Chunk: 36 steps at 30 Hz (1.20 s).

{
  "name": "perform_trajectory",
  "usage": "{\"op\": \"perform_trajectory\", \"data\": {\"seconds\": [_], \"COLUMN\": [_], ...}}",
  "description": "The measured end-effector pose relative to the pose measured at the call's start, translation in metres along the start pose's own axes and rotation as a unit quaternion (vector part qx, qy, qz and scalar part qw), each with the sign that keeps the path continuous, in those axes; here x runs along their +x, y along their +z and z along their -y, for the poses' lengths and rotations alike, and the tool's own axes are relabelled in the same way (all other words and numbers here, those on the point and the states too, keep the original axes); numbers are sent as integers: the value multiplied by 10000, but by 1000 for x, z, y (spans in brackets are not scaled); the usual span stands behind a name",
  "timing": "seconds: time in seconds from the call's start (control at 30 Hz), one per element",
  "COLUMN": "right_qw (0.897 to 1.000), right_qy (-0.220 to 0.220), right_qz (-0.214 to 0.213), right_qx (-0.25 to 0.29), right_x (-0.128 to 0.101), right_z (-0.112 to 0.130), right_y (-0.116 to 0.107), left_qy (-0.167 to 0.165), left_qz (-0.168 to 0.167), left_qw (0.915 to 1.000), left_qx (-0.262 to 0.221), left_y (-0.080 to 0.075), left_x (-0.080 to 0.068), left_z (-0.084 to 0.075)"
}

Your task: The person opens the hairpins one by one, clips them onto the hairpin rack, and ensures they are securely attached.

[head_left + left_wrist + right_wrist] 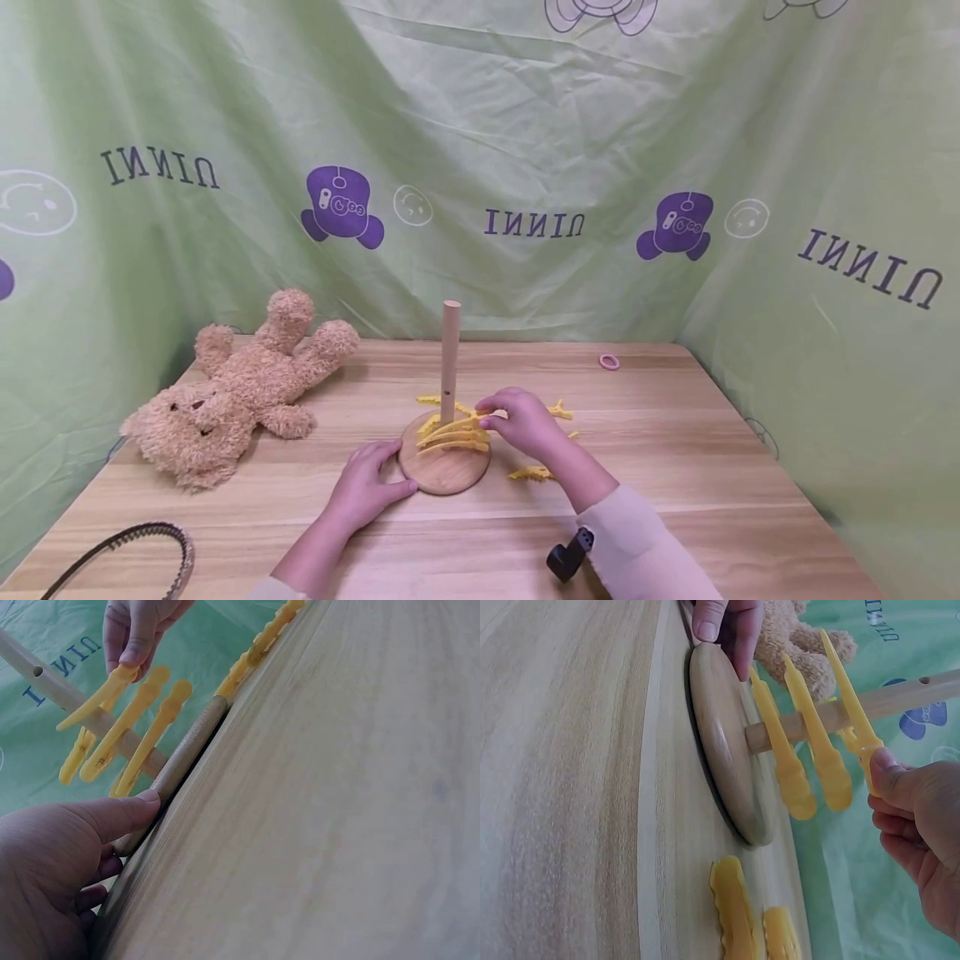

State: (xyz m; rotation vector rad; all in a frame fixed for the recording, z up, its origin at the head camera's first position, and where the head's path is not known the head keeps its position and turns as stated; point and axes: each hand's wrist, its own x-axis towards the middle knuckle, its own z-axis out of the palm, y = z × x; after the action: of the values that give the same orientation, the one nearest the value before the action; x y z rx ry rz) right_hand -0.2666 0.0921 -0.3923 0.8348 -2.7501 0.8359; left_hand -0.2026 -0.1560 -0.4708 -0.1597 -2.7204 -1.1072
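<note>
A wooden stand has an upright post (450,358) on a round base (448,480). My left hand (362,490) grips the near-left rim of that base, its thumb over the edge in the left wrist view. Between thumb and fingers, my right hand (527,427) pinches the wide end of a yellow hair clip (855,705), whose long prongs lie across the post. Below it on the post are more yellow hair clips (810,727), stacked with small gaps and pointing sideways. A few loose yellow clips (531,473) lie on the table right of the base.
A tan teddy bear (258,379) lies on its back at the left of the wooden table (360,554). A dark toothed headband (131,537) is at the near left, a pink ring (609,362) at the back right. Beside the right sleeve sits a black object (568,558).
</note>
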Motion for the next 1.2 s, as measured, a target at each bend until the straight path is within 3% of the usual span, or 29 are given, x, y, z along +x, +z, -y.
{"op": "perform_trajectory", "data": {"seconds": [0.37, 0.8, 1.2], "right_qw": [9995, 9995, 9988], "right_qy": [-7, -170, -135], "right_qz": [316, 210, 405], "right_qx": [16, 142, 229], "right_x": [3, -2, -7], "right_z": [4, 3, -2], "right_y": [2, 1, -3], "left_qy": [72, 10, -36], "left_qz": [-39, 30, 87], "left_qw": [10000, 10000, 10000], "left_qx": [32, 14, 19], "left_y": [0, -1, -2], "left_x": [0, 0, -1], "left_z": [0, -2, -2]}}
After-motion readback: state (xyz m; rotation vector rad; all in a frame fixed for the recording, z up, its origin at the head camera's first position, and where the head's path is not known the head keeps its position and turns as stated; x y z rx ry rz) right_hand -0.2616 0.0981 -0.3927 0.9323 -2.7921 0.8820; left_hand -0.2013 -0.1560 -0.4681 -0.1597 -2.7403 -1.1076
